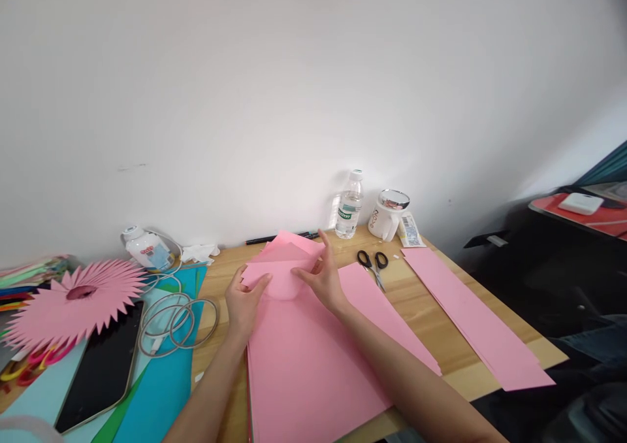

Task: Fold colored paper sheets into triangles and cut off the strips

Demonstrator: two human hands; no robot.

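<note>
A sheet of pink paper (281, 279) is bent over toward me between both hands, its near edge curved downward. My left hand (245, 299) pinches its left side between thumb and fingers. At the right side, my right hand (323, 276) grips it with the thumb in front and the index finger raised behind. Beneath them lies a stack of large pink sheets (308, 364). To the right of the hands rest black-handled scissors (373, 266), and further right a pile of long pink paper strips (470, 319).
A water bottle (349, 208), a white mug (386, 215) and black pens (262, 239) stand or lie along the wall. At left are a pleated pink paper ring (105, 293), a phone (105, 364), a coiled cable (166, 328), blue paper (171, 391) and a white bottle (147, 248).
</note>
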